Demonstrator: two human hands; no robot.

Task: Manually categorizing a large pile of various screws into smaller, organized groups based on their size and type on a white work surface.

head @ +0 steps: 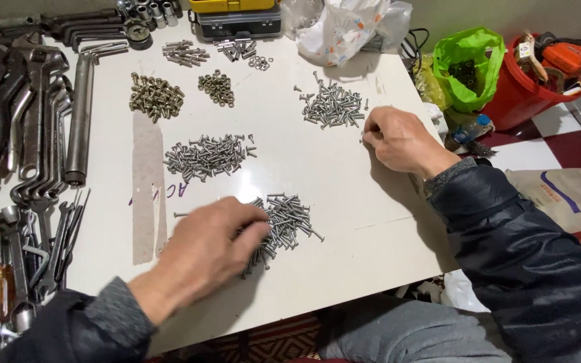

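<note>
Fingering slim steel screws (284,222), left hand (206,252)

Under my left hand (203,252) the pile of screws (284,225) is bright, shiny steel; the heap by my right hand (398,138) looks the same. They lie on a smooth, matt white tabletop (344,181). The wrenches (28,121) are dull grey metal, my jacket sleeve (526,249) slightly glossy dark fabric.
</note>
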